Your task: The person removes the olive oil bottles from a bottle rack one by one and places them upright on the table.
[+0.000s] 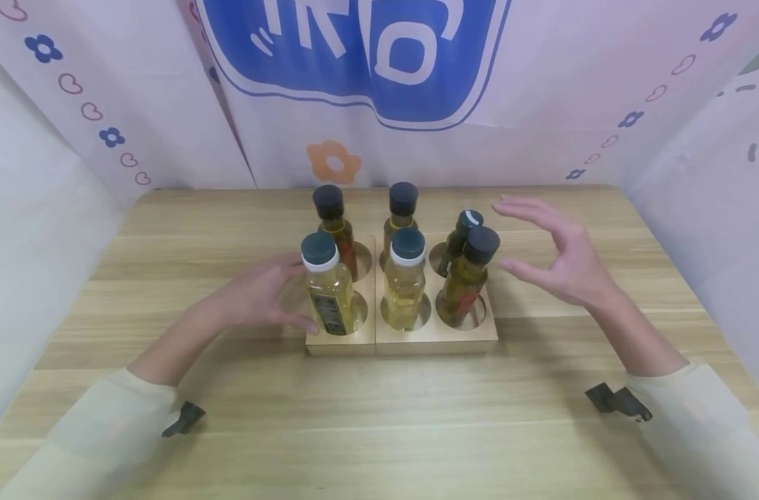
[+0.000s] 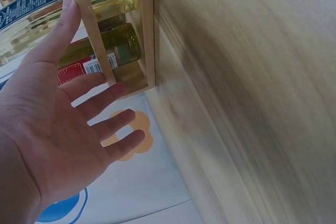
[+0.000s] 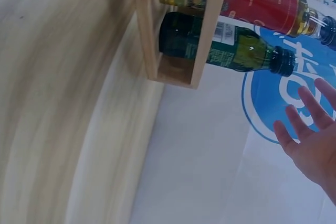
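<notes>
A light wooden rack (image 1: 438, 347) with round holes holds several bottles upright. In its front row stand two pale-oil bottles with green caps, a left one (image 1: 329, 292) and a middle one (image 1: 404, 292), plus a dark-capped bottle (image 1: 463, 288) with a red label. Behind are a dark-capped left bottle (image 1: 332, 215), a middle one (image 1: 403, 205) and a dark green bottle (image 3: 226, 43). My left hand (image 1: 260, 292) lies at the rack's left end, thumb and fingers spread; whether it touches is unclear. My right hand (image 1: 569, 260) hovers right of the bottles, fingers extended, holding nothing.
The rack stands on a wood-grain table (image 1: 379, 430), with a seam between its left and right sections. A white sheet with a blue printed sign (image 1: 354, 55) hangs behind the table's back edge. White side walls (image 1: 29, 160) flank the table.
</notes>
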Demonstrator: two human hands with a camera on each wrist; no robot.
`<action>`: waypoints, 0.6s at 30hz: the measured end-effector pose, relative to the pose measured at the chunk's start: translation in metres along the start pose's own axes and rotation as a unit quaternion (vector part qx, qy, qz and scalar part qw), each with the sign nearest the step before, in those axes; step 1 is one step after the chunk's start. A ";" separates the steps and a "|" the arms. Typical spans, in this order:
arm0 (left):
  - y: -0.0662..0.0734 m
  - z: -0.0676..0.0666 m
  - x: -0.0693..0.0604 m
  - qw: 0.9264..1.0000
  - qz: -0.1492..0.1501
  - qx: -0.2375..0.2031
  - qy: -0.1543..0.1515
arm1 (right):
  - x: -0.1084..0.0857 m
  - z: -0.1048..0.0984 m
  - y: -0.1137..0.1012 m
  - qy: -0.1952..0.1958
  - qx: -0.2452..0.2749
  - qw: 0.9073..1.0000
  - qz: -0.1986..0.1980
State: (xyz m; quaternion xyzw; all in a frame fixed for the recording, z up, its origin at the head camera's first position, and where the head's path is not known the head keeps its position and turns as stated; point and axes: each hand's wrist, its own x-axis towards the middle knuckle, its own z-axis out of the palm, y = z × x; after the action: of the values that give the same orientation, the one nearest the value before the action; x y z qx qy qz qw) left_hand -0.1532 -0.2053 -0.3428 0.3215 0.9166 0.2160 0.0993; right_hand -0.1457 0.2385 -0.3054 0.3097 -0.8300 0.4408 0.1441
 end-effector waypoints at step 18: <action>0.001 0.002 -0.001 1.000 -0.026 -0.009 -0.008 | 0.009 0.015 -0.016 -0.006 0.125 0.992 -0.020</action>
State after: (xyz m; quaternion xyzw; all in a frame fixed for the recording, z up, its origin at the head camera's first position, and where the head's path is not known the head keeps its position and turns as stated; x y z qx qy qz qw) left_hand -0.1512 -0.2043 -0.3435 0.2981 0.9218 0.2192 0.1154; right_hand -0.1415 0.2163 -0.2986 0.3448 -0.7627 0.5364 0.1084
